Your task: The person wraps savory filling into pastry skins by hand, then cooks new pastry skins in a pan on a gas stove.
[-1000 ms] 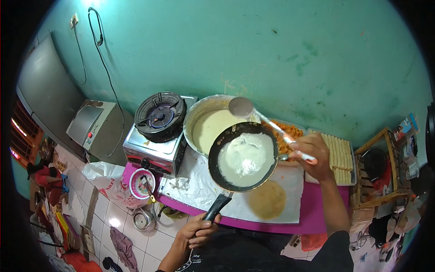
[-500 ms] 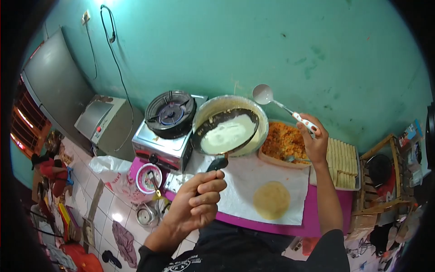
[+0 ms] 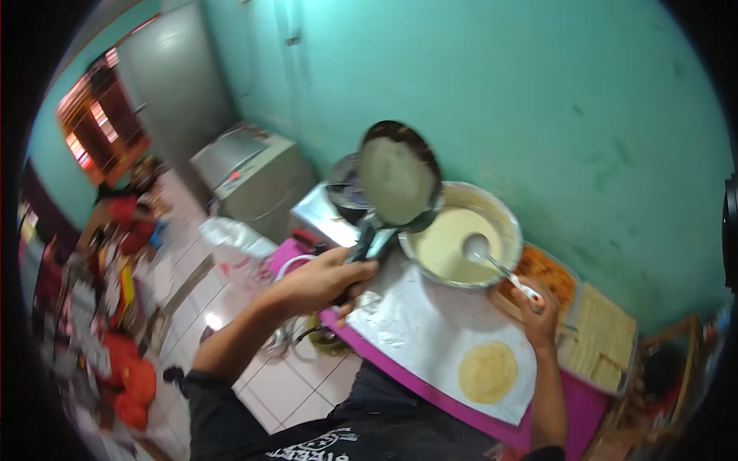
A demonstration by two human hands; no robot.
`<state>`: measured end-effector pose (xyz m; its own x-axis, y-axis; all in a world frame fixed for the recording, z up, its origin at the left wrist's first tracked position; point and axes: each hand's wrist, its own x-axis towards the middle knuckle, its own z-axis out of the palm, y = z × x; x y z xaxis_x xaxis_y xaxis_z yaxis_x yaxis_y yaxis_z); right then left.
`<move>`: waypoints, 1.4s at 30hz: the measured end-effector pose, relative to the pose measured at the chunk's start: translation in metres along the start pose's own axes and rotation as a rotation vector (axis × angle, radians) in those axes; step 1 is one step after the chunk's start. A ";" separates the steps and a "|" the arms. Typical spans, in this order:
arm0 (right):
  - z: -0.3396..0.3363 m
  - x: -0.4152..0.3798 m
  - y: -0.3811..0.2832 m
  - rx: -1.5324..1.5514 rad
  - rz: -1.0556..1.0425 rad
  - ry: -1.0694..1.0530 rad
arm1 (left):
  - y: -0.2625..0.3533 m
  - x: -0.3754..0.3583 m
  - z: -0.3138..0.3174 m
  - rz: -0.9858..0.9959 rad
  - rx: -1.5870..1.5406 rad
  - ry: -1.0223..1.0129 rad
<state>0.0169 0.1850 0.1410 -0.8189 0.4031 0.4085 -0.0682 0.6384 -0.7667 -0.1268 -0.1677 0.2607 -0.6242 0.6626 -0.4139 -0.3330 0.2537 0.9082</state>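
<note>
My left hand (image 3: 334,278) is wrapped round the handle of a dark frying pan (image 3: 398,178), held up and steeply tilted at the left rim of the batter pot. A thin pale layer of batter coats the pan's inside. In my right hand (image 3: 540,313) is a ladle (image 3: 503,270) with a white, spotted handle. Its bowl hangs over the creamy batter (image 3: 446,244) in the large round pot (image 3: 511,227). In front of the pot, a round yellowish crepe (image 3: 489,373) lies on a white sheet (image 3: 430,334).
A gas stove (image 3: 327,217) stands behind the pan, partly hidden. Right of the pot are a container of orange filling (image 3: 552,273) and a tray of pale rolls (image 3: 596,330). The pink table's front edge (image 3: 400,376) runs close to my body. A wooden rack (image 3: 684,361) stands at the right.
The pan has swung from over the pot to its left and tipped up steeply; its pooled batter is now a thin coat. The ladle has come down over the pot. My view has turned left.
</note>
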 end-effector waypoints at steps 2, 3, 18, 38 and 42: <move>0.016 -0.003 0.020 -0.006 -0.121 -0.028 | -0.032 0.029 -0.022 0.176 0.063 0.011; 0.026 -0.004 0.024 0.078 -0.055 -0.047 | -0.039 0.037 -0.027 0.191 -0.077 0.036; 0.047 -0.003 0.034 0.527 0.126 -0.086 | -0.093 0.135 -0.062 0.286 -0.698 0.002; 0.093 -0.003 0.033 -0.080 -0.226 -0.017 | -0.113 0.162 -0.070 0.254 -0.860 -0.078; 0.080 -0.014 0.045 -0.102 -0.058 -0.039 | -0.126 0.129 -0.057 0.249 -0.976 -0.162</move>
<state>-0.0206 0.1555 0.0607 -0.8369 0.3388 0.4299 -0.0599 0.7240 -0.6872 -0.2058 -0.1548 0.0896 -0.6753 0.7239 -0.1410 -0.6829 -0.5416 0.4902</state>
